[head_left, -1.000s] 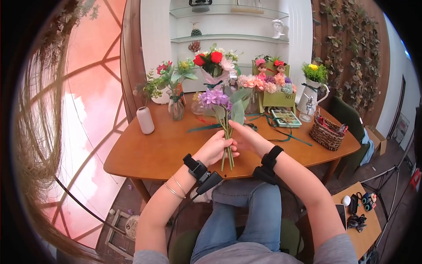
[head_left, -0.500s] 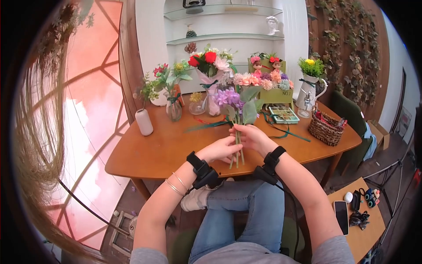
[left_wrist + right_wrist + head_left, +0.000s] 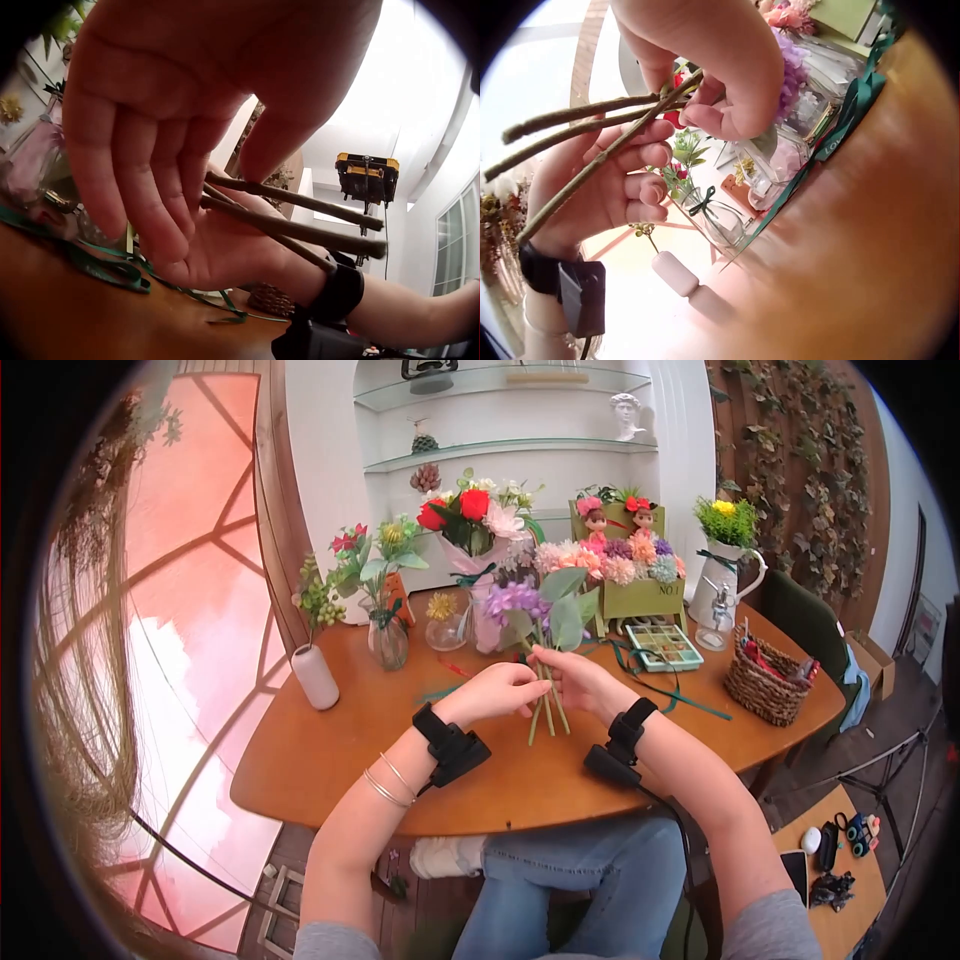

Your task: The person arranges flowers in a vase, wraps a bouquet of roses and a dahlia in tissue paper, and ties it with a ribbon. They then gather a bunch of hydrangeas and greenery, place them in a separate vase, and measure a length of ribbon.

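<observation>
Purple flowers (image 3: 520,600) with broad leaves are held up over the middle of the wooden table (image 3: 330,780), blooms away from the person and cut stem ends toward them. Largest of all that lies about them is that table; on its far side stands the green flower box (image 3: 640,600), packed with pastel blossoms and two dolls, and left of it the wrapped bouquet (image 3: 484,600) of red and pale blooms, tied with dark ribbon. Right of the box is the white jug (image 3: 712,585), bearing greenery and a yellow flower; the woven basket (image 3: 768,690) sits near the right end. Over the table the right hand (image 3: 585,680) pinches the stems (image 3: 548,710) between thumb and fingertip, just below the leaves. Beside them the left hand (image 3: 497,693) keeps its four fingers close together, slightly bent, thumb apart; whether that thumb bears on a stem I cannot tell. To the left stands the glass vase (image 3: 388,645) of mixed sprigs, then the slim white vase (image 3: 316,678), upright near the edge. Smaller things are the sectioned tray (image 3: 665,647) before the box and the narrow green ribbon (image 3: 700,708) trailing beside it.
</observation>
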`<state>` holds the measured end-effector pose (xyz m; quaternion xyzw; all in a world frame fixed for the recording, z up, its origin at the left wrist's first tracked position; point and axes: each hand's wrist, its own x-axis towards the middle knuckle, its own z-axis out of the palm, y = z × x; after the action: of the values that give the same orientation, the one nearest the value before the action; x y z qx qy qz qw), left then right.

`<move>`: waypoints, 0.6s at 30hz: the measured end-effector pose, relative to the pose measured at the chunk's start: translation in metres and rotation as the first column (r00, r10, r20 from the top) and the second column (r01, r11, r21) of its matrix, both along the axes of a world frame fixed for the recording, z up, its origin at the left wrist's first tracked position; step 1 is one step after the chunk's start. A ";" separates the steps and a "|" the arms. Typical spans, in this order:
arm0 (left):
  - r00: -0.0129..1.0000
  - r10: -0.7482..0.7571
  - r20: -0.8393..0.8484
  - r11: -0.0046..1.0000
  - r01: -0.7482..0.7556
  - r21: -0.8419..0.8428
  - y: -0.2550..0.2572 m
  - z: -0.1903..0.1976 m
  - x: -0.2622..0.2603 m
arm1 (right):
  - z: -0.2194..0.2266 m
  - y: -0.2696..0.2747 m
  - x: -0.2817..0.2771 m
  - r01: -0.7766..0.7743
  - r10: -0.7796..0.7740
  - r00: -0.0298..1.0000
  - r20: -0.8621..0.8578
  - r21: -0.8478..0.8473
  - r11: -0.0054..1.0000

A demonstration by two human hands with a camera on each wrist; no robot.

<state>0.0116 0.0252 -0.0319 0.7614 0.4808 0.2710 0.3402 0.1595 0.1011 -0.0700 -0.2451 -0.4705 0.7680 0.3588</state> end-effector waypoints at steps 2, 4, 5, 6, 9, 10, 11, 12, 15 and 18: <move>0.995 -0.017 -0.097 0.996 0.008 -0.092 0.016 0.011 -0.013 | 0.008 0.011 -0.009 -0.100 0.097 0.992 0.082 0.033 0.994; 0.990 -0.041 -0.135 0.991 0.022 -0.135 0.028 0.018 -0.024 | 0.013 0.020 -0.014 -0.174 0.160 0.979 0.128 0.104 0.979; 0.983 -0.066 -0.171 0.984 0.036 -0.177 0.033 0.020 -0.030 | 0.015 0.025 -0.016 -0.247 0.216 0.960 0.180 0.173 0.953; 0.976 -0.056 -0.208 0.988 0.024 -0.151 0.036 0.021 -0.034 | 0.018 0.029 -0.020 -0.240 0.187 0.955 0.229 0.231 0.943; 0.997 -0.027 -0.070 0.995 0.020 -0.097 0.042 0.010 -0.046 | 0.021 0.038 -0.029 -0.294 0.244 0.948 0.204 0.270 0.917; 0.999 -0.004 0.043 0.995 0.008 -0.098 0.046 -0.004 -0.050 | 0.022 0.032 -0.033 -0.243 0.211 0.966 0.152 0.247 0.938; 0.990 -0.014 0.140 0.993 0.030 -0.114 0.048 -0.017 -0.052 | 0.017 0.030 -0.034 -0.243 0.210 0.966 0.153 0.241 0.940; 0.969 -0.002 0.245 0.982 0.048 -0.183 0.046 -0.028 -0.053 | 0.012 0.029 -0.036 -0.223 0.193 0.969 0.151 0.218 0.950; 0.928 0.048 0.369 0.942 0.081 -0.325 0.039 -0.030 -0.051 | 0.009 0.020 -0.041 -0.218 0.201 0.972 0.117 0.151 0.964; 0.912 -0.059 0.405 0.945 0.181 -0.271 0.045 -0.036 -0.055 | 0.013 0.020 -0.037 -0.252 0.247 0.966 0.071 0.071 0.965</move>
<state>-0.0431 0.0701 -0.0683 0.6589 0.3906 0.3190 0.5581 0.1227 0.1210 -0.0572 -0.1930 -0.5387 0.7798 0.2539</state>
